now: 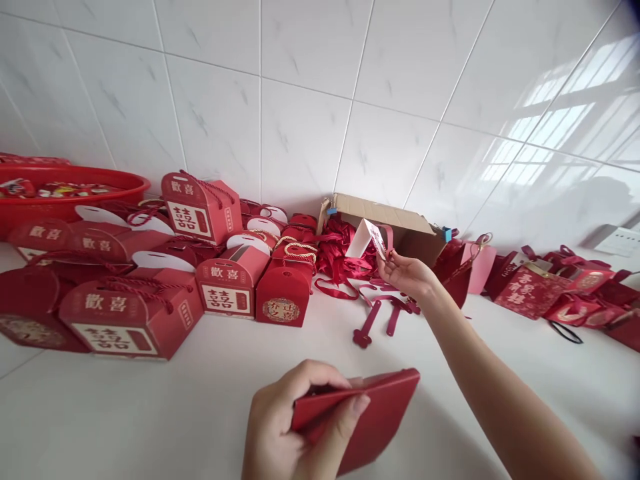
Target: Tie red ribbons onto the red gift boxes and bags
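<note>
My left hand (pixel 300 417) grips a plain red gift box (pixel 380 413) near the front of the table, thumb on its near side and fingers over the top. What lies inside the box is hidden. Farther off, my right hand (pixel 403 270) is stretched out and pinches a small folded white card (pixel 364 239) with red print. The card is above dark red ribbons (pixel 340 250) heaped at the mouth of a cardboard carton (pixel 385 210). Below that hand, red paper strips with flower-shaped ends (pixel 369 325) lie loose on the white table (pixel 210 400).
Several red candy boxes (pixel 130 313) with rope handles crowd the left side, one stacked on top (pixel 200 208). Behind them stands a red basin (pixel 75 200) of wrapped sweets. More red bags (pixel 535 287) and a black loop (pixel 565 332) lie at the right. A tiled wall (pixel 300 120) closes the back.
</note>
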### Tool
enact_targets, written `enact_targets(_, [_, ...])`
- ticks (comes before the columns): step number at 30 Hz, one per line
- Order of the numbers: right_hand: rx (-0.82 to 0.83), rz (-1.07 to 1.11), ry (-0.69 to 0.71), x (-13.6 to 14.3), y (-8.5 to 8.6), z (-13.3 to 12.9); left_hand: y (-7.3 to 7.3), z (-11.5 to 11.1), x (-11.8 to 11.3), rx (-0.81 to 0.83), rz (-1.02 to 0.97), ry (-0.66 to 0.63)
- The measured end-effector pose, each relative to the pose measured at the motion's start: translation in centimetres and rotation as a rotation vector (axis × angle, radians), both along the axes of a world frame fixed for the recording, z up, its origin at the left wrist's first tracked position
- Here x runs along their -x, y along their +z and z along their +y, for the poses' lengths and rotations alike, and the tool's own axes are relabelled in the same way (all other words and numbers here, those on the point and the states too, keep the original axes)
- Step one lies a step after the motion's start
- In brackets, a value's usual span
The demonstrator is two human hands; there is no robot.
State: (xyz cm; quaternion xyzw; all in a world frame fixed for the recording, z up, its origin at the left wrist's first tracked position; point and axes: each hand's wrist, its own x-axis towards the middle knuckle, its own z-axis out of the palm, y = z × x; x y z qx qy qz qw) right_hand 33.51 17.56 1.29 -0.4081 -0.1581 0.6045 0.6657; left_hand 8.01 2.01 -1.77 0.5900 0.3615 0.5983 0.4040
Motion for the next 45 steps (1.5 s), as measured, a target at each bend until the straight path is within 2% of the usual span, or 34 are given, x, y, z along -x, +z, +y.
enact_targets(5, [-0.126,-0.108,0.139,2.8,2.7,-8.8,0.5,-0.1,0.1,-0.062,0.016,0.033])
enact_targets(9, [-0.294,-0.255,0.145,4.8,3.6,-14.8,0.5,-0.1,0.1,-0.103,0.047,0.043])
enact_targets(12, [-0.365,-0.316,0.083,6.5,2.7,-18.4,0.1,0.0,0.4,-0.100,0.058,0.024])
enact_targets(17, [-0.342,-0.306,-0.056,8.8,-1.3,-22.1,-0.4,0.3,0.9,-0.080,0.055,-0.069])
enact_targets(20, [-0.321,-0.307,-0.142,10.0,-3.7,-23.2,-0.4,0.1,1.1,-0.054,0.044,-0.087])
enact_targets(24, [-0.336,-0.372,-0.142,11.4,-5.6,-23.6,-0.4,0.0,1.2,-0.004,-0.023,-0.142])
enact_targets(29, [-0.275,-0.539,-0.033,12.3,-7.0,-22.7,-1.2,0.6,1.4,-0.191,0.018,-0.117])
enact_targets(32, [-0.252,-0.576,0.017,12.5,-7.4,-22.3,-1.5,0.8,1.4,-0.184,0.022,-0.118])
enact_targets(37, [-0.232,-0.561,0.004,12.7,-7.2,-22.2,-1.6,0.8,1.3,-0.224,0.057,-0.097])
enact_targets(42, [-0.213,-0.575,0.014,12.9,-7.2,-22.4,-1.5,0.6,1.3,-0.325,0.101,0.030])
enact_targets(45, [-0.210,-0.575,0.027,13.0,-7.4,-22.5,-1.1,0.4,1.6,-0.385,0.205,0.147])
